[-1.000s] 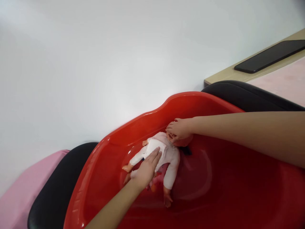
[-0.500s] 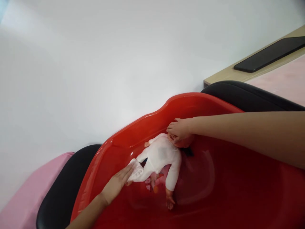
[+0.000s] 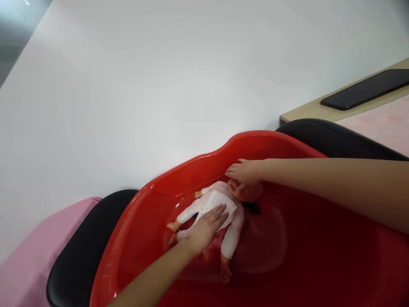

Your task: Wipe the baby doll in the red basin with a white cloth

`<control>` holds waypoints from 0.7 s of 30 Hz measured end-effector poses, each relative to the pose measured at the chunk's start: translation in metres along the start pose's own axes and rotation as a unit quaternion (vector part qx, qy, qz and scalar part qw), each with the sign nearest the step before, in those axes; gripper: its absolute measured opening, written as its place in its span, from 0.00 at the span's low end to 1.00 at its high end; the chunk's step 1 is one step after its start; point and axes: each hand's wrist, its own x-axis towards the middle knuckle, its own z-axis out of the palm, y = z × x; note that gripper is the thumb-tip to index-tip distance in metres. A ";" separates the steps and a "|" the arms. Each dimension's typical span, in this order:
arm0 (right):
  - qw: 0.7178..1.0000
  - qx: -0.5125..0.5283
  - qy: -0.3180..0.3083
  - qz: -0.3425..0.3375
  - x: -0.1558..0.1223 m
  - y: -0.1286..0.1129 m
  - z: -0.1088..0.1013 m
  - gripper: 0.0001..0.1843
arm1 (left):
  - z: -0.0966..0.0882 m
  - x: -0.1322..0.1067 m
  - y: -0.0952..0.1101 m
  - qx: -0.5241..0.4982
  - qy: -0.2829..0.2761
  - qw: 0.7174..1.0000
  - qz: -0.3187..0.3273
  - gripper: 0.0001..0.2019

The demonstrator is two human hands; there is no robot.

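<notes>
A small doll [image 3: 234, 233] in white clothes lies on its back in a red plastic tub [image 3: 319, 260], head to the right and legs to the left. My left hand [image 3: 204, 228] lies flat, fingers stretched out, on a folded white cloth [image 3: 220, 199] pressed to the doll's belly. My right hand [image 3: 244, 172] curls over the doll's head [image 3: 251, 195] and covers most of the face.
The tub sits on a black padded seat [image 3: 73, 256] that also shows at the right [image 3: 335, 136]. A pink pad [image 3: 25, 264] lies at the lower left. A black phone [image 3: 367, 89] rests on a wooden ledge [image 3: 303, 111] against the white wall.
My left hand slid with the cloth from the doll's belly down to its leg, then came back up onto the belly. My right hand stayed on the head.
</notes>
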 end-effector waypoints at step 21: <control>1.000 0.021 -0.009 0.022 -0.003 0.008 -0.009 0.24 | -0.039 -0.151 -0.077 0.072 0.025 0.972 -0.222 0.31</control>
